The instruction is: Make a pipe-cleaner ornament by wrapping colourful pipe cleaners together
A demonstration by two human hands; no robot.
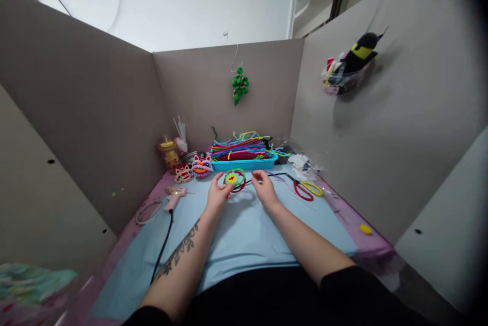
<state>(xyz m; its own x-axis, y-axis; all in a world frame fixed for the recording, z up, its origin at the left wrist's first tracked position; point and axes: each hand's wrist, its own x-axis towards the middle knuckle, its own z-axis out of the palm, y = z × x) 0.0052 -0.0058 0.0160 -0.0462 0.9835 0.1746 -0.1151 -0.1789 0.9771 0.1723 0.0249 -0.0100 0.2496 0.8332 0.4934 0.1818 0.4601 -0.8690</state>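
Observation:
My left hand (218,194) pinches a round piece of bent pipe cleaners (234,178), with a green ring, a yellow middle bearing a red mark, and red loops at its edge. My right hand (263,188) is just right of it, thumb and fingers pressed together. A thin dark strand (247,182) runs between the piece and my right fingertips; whether they grip it is too small to tell. Scissors (307,189) with one red and one yellow handle lie to the right of my right hand.
Behind my hands, a blue tray (244,165) is heaped with coloured pipe cleaners (244,148). At left are two small animal-face figures (201,165), a brown jar (169,154) and a pink glue gun (176,198) with its cord. A yellow disc (365,229) lies at right. Grey panels (267,82) surround the table.

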